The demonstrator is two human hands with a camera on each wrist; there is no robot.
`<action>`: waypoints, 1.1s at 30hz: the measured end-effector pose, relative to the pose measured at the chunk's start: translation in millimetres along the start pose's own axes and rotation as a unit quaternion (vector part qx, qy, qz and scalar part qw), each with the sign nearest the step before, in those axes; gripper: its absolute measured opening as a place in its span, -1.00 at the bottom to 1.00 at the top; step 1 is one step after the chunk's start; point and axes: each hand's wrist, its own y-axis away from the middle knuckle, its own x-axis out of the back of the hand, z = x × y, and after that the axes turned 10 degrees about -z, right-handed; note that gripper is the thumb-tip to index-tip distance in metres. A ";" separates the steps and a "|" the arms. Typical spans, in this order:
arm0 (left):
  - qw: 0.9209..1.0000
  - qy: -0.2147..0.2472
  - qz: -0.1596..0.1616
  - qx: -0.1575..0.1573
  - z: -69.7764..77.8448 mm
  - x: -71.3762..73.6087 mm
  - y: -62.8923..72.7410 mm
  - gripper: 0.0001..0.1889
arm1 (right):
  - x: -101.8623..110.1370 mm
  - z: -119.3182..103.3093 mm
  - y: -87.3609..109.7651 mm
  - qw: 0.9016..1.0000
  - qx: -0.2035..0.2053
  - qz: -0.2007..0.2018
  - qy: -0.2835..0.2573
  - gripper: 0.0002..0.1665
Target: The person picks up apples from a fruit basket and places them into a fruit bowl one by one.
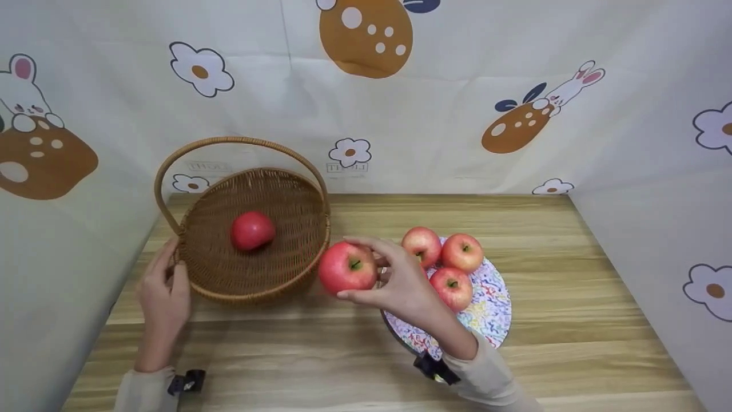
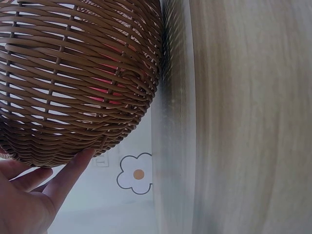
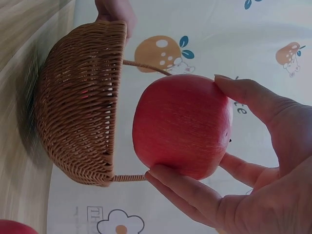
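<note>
In the head view a brown wicker basket (image 1: 286, 197) with an arched handle stands at the left on the table, one red apple (image 1: 251, 230) inside it. My left hand (image 1: 163, 300) holds the basket's left rim near the handle's base; in the left wrist view its fingers (image 2: 73, 170) lie against the woven wall. Just right of the basket, my right hand (image 1: 409, 289) grips another red apple (image 1: 346, 269) between thumb and fingers, raised above the table. The right wrist view shows that apple (image 3: 183, 126) close to the basket opening.
A round plate (image 1: 494, 300) with a multicoloured speckled pattern sits right of the basket, partly under my right forearm. Several apples (image 1: 463, 253) rest on its far side. A patterned curtain (image 1: 434, 166) encloses the wooden table (image 1: 572, 320) at the back and sides.
</note>
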 end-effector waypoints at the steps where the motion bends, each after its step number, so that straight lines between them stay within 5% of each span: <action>1: 1.000 0.001 0.000 -0.001 0.1 -0.1 0.0 -0.52 | 1.1 0.6 0.9 1.000 0.000 0.001 -0.004 -0.16; 33: 1.000 0.016 0.015 -0.010 -0.8 -1.2 0.2 -0.54 | 38.7 21.5 33.0 0.997 -0.057 0.044 0.028 -0.15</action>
